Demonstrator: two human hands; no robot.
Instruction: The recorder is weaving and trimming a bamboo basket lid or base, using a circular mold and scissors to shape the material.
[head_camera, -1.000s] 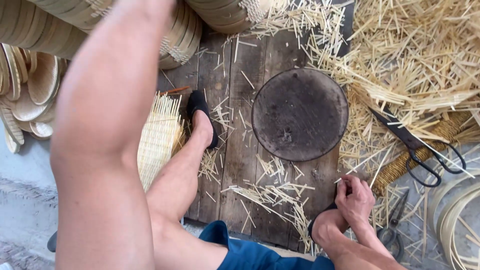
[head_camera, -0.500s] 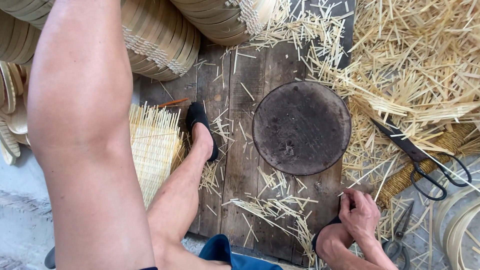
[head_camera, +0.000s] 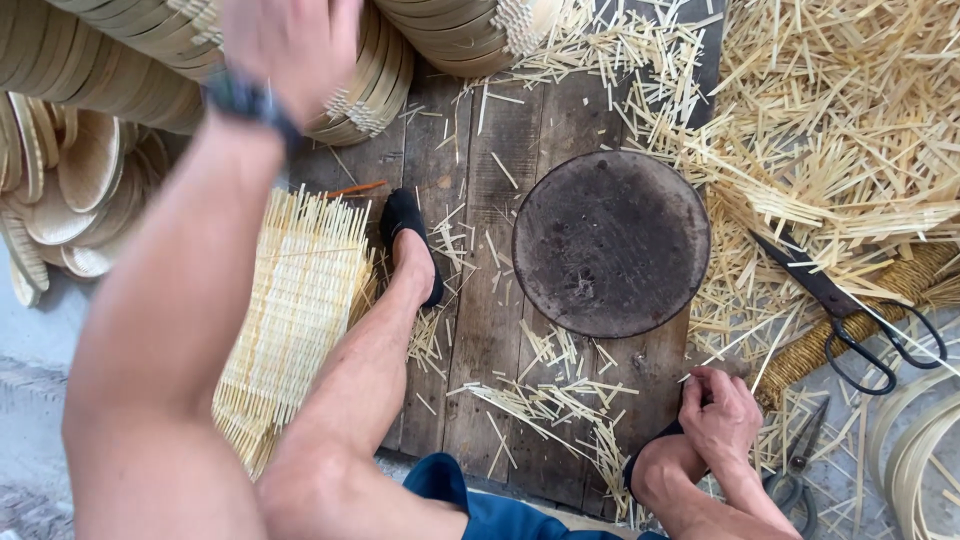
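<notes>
Bamboo: pale cut slivers (head_camera: 850, 130) lie thick over the dark wooden boards (head_camera: 470, 330), heaped deepest at my right.
Left hand: my left hand (head_camera: 290, 45) is raised, blurred, up by the stacked woven trays (head_camera: 120, 60); I cannot tell whether it is open or closed, or whether it holds anything. A dark band sits on that wrist.
Right hand: my right hand (head_camera: 722, 412) is low by my right foot, fingers curled in at the edge of the litter; whether a sliver is pinched between them I cannot tell.
Work block: the round dark block (head_camera: 610, 242) sits on the boards between my feet, its top bare.
Mat: a flat woven bamboo mat (head_camera: 295, 310) lies just beside my left foot (head_camera: 410, 245), its strip ends loose and untrimmed along the edges.
Shears: large black shears (head_camera: 850, 305) rest on the slivers at the right, apart from my right hand; a smaller pair (head_camera: 795, 470) lies near my right forearm.
Done, as I judge it: many trays stand finished in stacks and bowl-shaped ones (head_camera: 70, 190) are piled at the left.
Left: the mat by my foot looks unfinished.
</notes>
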